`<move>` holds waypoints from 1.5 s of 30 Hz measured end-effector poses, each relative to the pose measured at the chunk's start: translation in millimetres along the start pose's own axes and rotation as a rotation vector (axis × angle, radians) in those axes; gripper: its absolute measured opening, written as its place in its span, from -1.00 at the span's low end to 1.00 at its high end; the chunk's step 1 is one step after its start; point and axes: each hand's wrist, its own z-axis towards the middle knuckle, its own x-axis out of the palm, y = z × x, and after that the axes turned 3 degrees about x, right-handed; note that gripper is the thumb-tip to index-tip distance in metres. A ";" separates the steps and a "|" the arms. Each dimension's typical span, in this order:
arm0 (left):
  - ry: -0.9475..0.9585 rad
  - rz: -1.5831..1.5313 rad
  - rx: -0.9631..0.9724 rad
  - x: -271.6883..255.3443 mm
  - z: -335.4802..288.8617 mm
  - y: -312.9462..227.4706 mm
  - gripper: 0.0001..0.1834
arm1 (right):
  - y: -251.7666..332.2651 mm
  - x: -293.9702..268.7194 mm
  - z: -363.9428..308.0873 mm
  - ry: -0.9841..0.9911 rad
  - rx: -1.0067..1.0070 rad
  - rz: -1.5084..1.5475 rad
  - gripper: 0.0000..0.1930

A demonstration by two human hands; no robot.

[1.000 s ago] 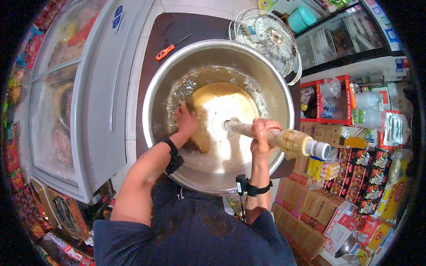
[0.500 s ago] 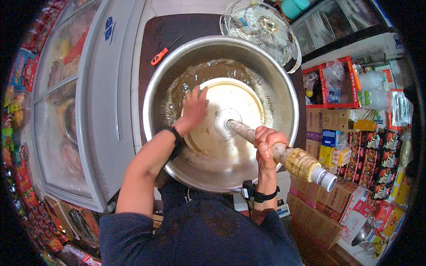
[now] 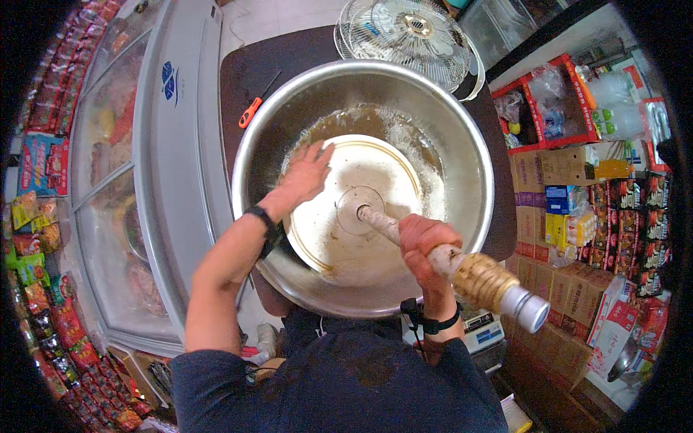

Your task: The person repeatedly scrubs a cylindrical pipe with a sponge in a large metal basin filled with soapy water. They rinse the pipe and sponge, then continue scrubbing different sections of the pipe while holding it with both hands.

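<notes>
Inside the wide, round, brushed-steel basin (image 3: 465,180), a smooth cream-white disc (image 3: 321,227) lies in murky, foamy water. Its mottled whitish tube (image 3: 445,260) slants out past the basin's right rim, wrapped in crinkled tan material near the grey end. The right hand (image 3: 427,245) grips this tube; the left hand (image 3: 307,177), unclenched with fingers extended, lies at the disc's left edge. Behind the basin sit round wire fan guards (image 3: 411,40).

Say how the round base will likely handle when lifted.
The round base is probably slippery, with sudsy water beside it in the basin. It looks stiff, showing no visible bend. It may tip, being far wider than its pole.
</notes>
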 end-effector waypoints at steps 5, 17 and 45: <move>0.121 -0.025 0.213 36.3 113.2 -52.8 -0.37 | -2.9 -0.7 8.2 -0.033 -0.065 -0.060 -0.83; 0.131 -0.064 -0.266 -1.4 -27.5 -0.9 -0.28 | -18.5 -9.3 -4.0 0.050 -0.013 0.102 -0.80; 0.051 -0.332 -0.229 -6.2 60.9 7.9 -0.36 | 4.3 -4.3 -1.7 -0.257 -0.103 -0.067 -0.77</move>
